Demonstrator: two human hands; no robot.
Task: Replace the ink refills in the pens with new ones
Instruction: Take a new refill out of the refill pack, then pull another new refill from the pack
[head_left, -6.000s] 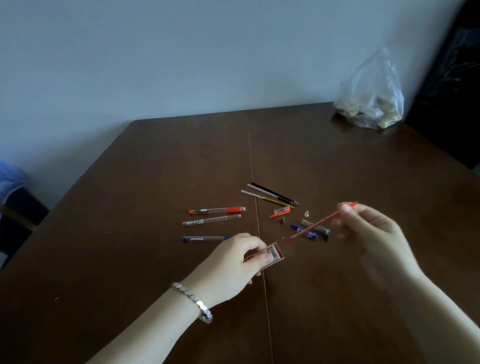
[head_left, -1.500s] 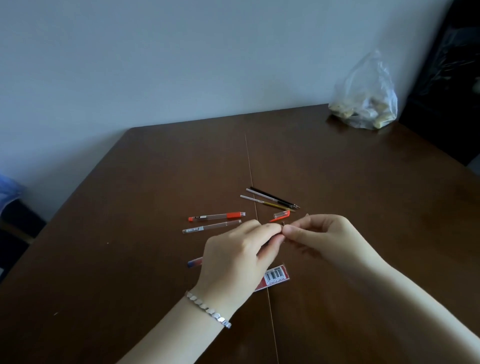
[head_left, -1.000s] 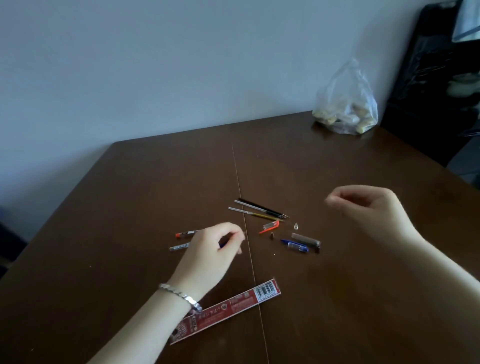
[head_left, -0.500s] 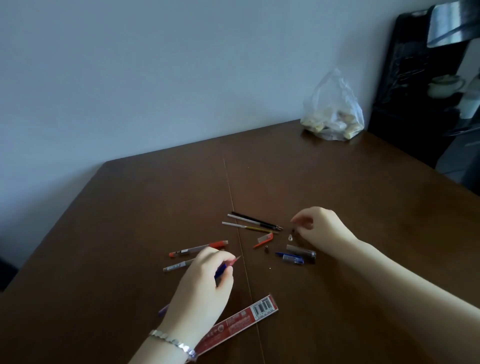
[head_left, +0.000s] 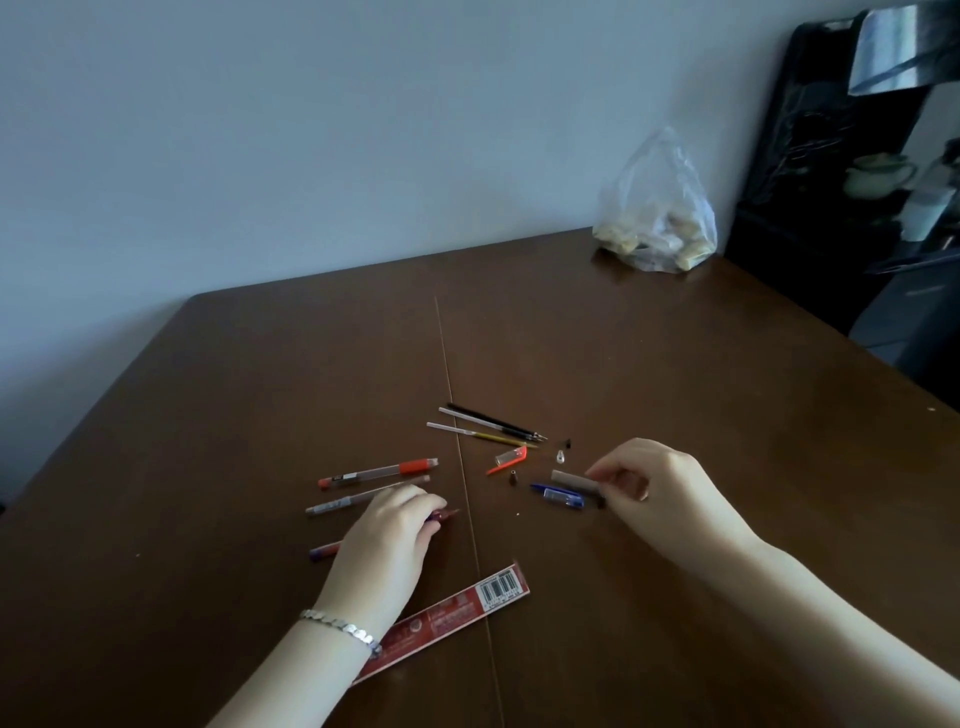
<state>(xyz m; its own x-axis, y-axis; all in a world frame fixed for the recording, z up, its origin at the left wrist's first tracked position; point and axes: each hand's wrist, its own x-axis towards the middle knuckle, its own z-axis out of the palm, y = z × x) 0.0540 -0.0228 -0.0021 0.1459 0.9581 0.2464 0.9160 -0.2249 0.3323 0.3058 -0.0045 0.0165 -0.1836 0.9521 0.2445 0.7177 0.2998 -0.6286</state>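
Observation:
On the brown table (head_left: 675, 395) my left hand (head_left: 387, 540) lies over a pen with a blue end (head_left: 324, 550), fingers closed round its reddish tip end. My right hand (head_left: 660, 488) pinches the end of a grey-brown pen barrel piece (head_left: 571, 479) lying flat. Below that piece lies a blue pen cap (head_left: 558, 495). Left of centre lie a red-capped pen (head_left: 379, 472) and a clear pen (head_left: 343, 501). Three thin refills (head_left: 488, 426) lie further back. A red cap (head_left: 509, 459) and small tip parts (head_left: 561, 456) lie between them. A red refill packet (head_left: 457, 613) lies near my left wrist.
A clear plastic bag (head_left: 654, 208) with pale lumps stands at the table's far right corner against the wall. A dark shelf unit (head_left: 831, 182) stands right of the table. A seam runs down the table's middle.
My right hand has come down from the small tip parts to the grey-brown barrel piece and pinched its end. My left hand has stayed on the blue-ended pen.

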